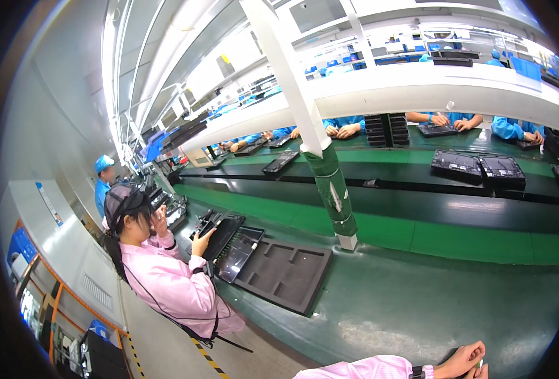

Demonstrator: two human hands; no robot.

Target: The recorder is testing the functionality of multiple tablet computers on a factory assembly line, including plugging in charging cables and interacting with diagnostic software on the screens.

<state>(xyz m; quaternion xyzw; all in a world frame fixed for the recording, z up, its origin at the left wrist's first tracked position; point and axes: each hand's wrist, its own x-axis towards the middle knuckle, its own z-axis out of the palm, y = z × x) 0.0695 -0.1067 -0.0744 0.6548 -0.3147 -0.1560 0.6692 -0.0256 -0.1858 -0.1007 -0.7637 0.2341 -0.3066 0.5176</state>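
At the bottom right, my left hand [461,361] reaches in from a pink sleeve with a black band at the wrist. Its fingers are curled in close to my right hand [480,372], of which only a bit shows at the lower edge. Between the two hands is a small, thin white and green thing [480,364], too small to name. Both hands are over the near side of the green work table [431,303]. The rest of my right hand and its forearm are cut off by the frame.
A black foam tray [286,275] with recesses lies left of the post [330,183]. Beside it, a person in pink [172,284] handles a dark device. A green conveyor [418,230] runs behind, carrying open black devices [478,167]; people in blue work beyond.
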